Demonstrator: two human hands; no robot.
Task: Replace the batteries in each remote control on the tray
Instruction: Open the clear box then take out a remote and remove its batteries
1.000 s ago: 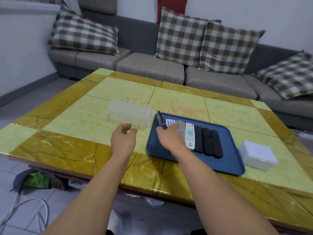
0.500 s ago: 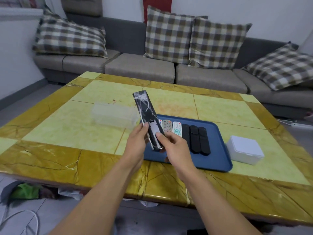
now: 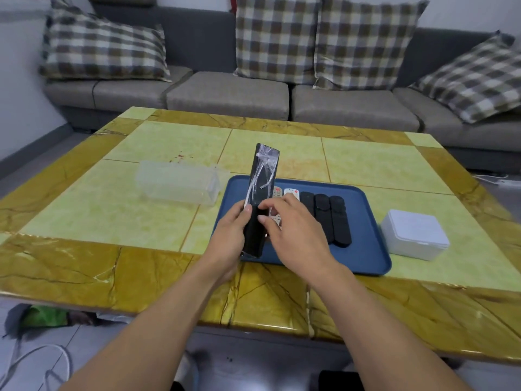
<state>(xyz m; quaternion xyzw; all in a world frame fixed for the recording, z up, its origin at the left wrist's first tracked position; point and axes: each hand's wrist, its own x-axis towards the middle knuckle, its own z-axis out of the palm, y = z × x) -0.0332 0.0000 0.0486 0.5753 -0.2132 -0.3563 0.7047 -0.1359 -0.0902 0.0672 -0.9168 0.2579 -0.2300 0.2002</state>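
Gripping a long black plastic-wrapped remote (image 3: 259,201) at frame centre, the left hand (image 3: 229,238) curls round it; right hand (image 3: 293,230) fingertips pinch its edge above the blue tray (image 3: 366,249).

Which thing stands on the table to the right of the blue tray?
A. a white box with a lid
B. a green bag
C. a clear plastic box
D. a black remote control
A: the white box stands on the table just right of the blue tray, while the clear plastic box is on the tray's left side.
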